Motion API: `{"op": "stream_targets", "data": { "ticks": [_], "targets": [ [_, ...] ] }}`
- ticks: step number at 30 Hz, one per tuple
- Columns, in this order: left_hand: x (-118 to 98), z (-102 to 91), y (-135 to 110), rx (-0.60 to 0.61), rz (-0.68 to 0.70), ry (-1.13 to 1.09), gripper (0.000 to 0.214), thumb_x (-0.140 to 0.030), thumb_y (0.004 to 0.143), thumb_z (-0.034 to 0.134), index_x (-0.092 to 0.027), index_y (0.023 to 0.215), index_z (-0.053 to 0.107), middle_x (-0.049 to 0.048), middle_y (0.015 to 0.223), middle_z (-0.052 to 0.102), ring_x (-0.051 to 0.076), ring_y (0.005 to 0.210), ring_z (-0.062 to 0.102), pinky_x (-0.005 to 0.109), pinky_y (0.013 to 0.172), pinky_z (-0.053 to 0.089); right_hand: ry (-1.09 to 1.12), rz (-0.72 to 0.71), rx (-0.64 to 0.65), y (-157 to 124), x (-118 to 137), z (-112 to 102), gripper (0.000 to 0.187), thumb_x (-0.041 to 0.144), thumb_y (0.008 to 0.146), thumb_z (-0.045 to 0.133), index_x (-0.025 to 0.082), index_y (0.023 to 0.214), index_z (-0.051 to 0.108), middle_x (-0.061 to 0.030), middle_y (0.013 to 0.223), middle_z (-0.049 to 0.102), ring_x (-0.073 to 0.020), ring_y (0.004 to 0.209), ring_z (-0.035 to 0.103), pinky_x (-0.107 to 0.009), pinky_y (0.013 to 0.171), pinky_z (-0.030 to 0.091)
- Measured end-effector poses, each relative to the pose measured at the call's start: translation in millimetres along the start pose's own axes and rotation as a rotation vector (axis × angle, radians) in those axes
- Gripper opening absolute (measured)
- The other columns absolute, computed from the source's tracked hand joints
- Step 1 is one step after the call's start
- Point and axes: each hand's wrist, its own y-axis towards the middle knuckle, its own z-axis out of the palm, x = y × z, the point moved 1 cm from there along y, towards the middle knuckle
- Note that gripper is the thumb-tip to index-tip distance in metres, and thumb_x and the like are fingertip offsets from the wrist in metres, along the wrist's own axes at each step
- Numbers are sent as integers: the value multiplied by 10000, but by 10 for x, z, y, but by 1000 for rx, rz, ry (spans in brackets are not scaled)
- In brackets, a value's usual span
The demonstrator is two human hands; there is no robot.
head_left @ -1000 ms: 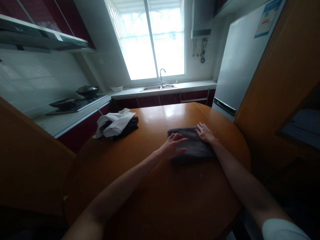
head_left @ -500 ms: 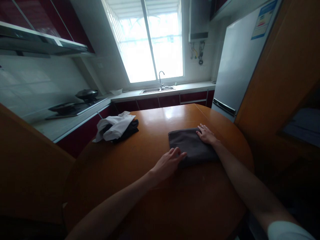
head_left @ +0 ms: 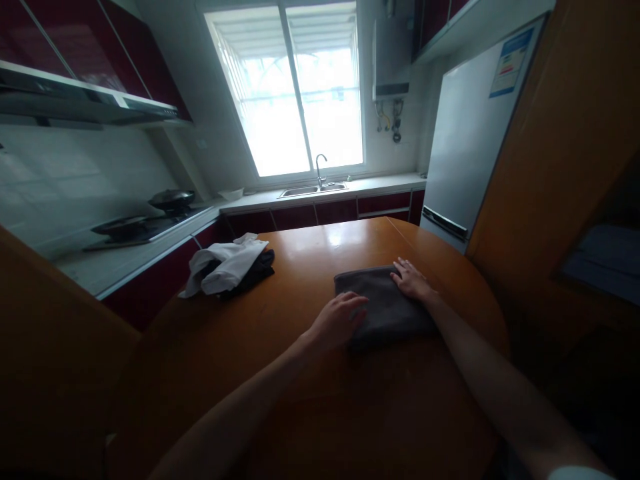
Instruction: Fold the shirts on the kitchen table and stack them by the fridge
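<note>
A folded dark grey cloth (head_left: 381,303) lies on the round wooden table (head_left: 310,393). My right hand (head_left: 411,280) rests flat on the cloth's far right corner, fingers spread. My left hand (head_left: 339,321) lies at the cloth's near left edge, its fingers curled over the edge of the fabric. A crumpled pile of white and black clothes (head_left: 227,268) sits on the table's far left side, apart from both hands.
A grey fridge (head_left: 465,140) stands right of the table beside a wooden cabinet (head_left: 565,160). A counter with a sink (head_left: 313,190) runs under the window. A hob with pans (head_left: 150,217) is at the left. A wooden panel (head_left: 50,347) stands near left.
My left hand slid from the top of the cloth back to its near left edge and curled its fingers there. The right hand stayed put. The camera tilted up a little.
</note>
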Motion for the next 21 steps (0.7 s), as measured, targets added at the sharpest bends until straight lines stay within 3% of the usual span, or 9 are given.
{"op": "stream_targets", "data": {
  "ticks": [3,6,10,15,18,21],
  "targets": [
    [342,152,237,-115,-170,72,450,-357,1000,488,-178,1407,554,134,1487,520,289,1392,464,455,1168,359,0,2,-5,-5,3,-8,596,478,1018,366,209,1549,392,-55,1668,229,-262,1532,196,-444,1226,222],
    [641,301,319,29,-292,127,613,-467,1009,447,-162,1537,385,136,1638,288,313,1530,203,546,1225,200,1,3,-1,-19,11,-30,612,483,1019,355,190,1556,378,-62,1669,222,-261,1535,180,-445,1228,218],
    [791,358,289,158,-333,126,677,-557,1013,374,-191,1578,302,104,1671,166,305,1548,105,570,1227,142,-4,5,11,-35,20,-53,617,480,1020,351,184,1560,369,-59,1671,217,-264,1535,178,-443,1233,206],
    [630,284,278,82,-307,152,656,-512,1002,425,-178,1560,342,123,1659,213,305,1545,129,577,1226,144,-6,9,17,-46,24,-72,611,470,1023,360,183,1562,367,-62,1673,208,-260,1536,175,-440,1233,203],
    [392,240,261,22,-184,172,627,-510,1000,445,-202,1543,385,100,1646,270,281,1544,155,542,1238,152,-6,11,26,-46,29,-78,614,467,1024,367,173,1563,362,-68,1673,207,-267,1535,174,-449,1233,197],
    [149,265,204,51,-68,154,632,-556,996,442,-258,1550,381,60,1647,277,278,1545,150,539,1239,163,0,11,19,-41,27,-77,611,470,1022,379,182,1560,369,-72,1672,211,-270,1537,168,-449,1232,195]
  ]
}}
